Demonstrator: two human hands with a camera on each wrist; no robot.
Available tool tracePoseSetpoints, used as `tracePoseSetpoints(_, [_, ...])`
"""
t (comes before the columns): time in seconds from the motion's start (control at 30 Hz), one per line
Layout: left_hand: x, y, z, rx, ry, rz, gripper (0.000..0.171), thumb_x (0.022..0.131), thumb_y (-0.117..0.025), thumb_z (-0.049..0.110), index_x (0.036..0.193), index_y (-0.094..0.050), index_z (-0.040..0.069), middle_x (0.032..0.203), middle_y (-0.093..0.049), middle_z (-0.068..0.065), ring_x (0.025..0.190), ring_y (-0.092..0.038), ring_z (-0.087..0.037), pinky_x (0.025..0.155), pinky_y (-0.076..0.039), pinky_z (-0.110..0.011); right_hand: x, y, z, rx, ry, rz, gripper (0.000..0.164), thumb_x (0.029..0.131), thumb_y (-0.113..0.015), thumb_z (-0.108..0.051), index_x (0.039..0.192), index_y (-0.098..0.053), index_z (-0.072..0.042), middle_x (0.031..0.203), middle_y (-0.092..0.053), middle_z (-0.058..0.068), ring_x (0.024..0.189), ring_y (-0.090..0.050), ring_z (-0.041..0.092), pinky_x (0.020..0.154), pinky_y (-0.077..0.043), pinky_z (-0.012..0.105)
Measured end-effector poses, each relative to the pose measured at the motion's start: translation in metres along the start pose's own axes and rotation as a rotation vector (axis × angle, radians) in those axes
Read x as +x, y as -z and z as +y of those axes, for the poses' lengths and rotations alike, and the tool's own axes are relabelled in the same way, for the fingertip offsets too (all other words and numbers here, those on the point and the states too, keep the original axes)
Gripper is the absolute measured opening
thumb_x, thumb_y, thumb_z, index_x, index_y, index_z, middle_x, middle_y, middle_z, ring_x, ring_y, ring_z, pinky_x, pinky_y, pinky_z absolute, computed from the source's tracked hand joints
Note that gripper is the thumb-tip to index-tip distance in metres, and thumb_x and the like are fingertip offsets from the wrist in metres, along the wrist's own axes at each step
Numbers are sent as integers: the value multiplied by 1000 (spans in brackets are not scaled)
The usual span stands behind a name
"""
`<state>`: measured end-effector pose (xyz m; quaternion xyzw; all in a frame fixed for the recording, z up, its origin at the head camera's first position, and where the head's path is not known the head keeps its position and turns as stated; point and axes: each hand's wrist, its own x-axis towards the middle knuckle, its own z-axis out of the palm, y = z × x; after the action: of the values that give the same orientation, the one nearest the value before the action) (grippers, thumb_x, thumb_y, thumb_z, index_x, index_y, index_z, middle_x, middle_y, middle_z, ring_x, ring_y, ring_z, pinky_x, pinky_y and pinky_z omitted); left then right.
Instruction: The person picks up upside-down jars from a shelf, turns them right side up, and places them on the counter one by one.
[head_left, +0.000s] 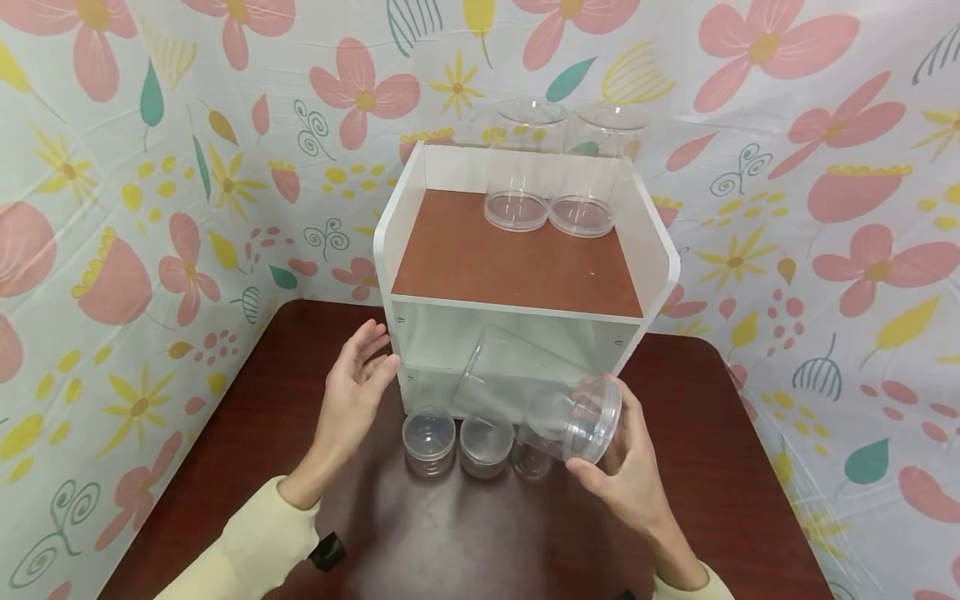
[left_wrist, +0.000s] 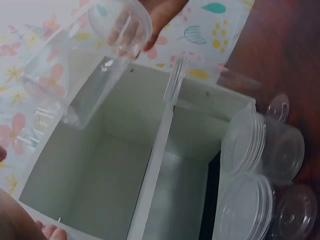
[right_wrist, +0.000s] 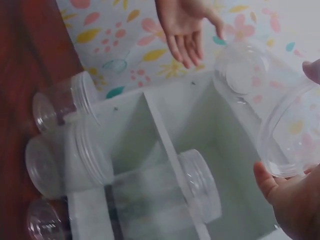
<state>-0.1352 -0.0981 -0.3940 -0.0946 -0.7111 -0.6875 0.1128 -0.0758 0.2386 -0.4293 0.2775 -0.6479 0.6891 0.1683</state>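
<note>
A clear plastic jar (head_left: pixel 498 375) is in my right hand (head_left: pixel 630 475), whose thumb and fingers grip it round its ringed end. The jar lies tilted in front of the shelf unit's open front, its other end pointing up and left. My left hand (head_left: pixel 354 392) is held beside the unit's left edge, fingers extended and apart from the jar. Below, two lidded clear jars (head_left: pixel 429 437) stand side by side on the table before the unit. A third lidded jar (left_wrist: pixel 175 82) stands to their right, partly hidden behind the held one in the head view.
The white shelf unit (head_left: pixel 399 208) has a brown top board (head_left: pixel 487 250) with raised sides and compartments beneath. Two tall clear jars (head_left: pixel 517 171) stand at the board's back right. The dark red table (head_left: pixel 720 500) meets a flower-patterned cloth (head_left: pixel 285 167) behind and at both sides.
</note>
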Motion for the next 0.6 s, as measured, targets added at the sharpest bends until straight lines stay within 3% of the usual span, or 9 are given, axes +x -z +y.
tracePoseSetpoints(0.17, [10,4,-3,71,3,22,64,102,-66,14,157,-36,0,154,-43,-13,142,-44,-31,116,-36,-47,3,12,-9,-8,19,36,100,70,-71,23,156,-22,10,146,-40,30,125,-57,29,95,-54,28])
tracePoseSetpoints(0.43, [28,4,-9,139,-12,46,58,104,-64,16,154,-42,-2,153,-43,-17,139,-49,-32,113,-41,-45,5,35,-21,-24,59,64,99,72,-69,24,158,-23,10,142,-49,27,120,-59,26,94,-54,24])
tracePoseSetpoints(0.6, [39,0,-14,159,-28,51,54,103,-64,11,152,-46,-3,149,-47,-18,134,-54,-33,111,-43,-46,6,47,-29,-45,65,68,96,76,-70,22,159,-23,9,147,-47,24,120,-58,24,94,-54,23])
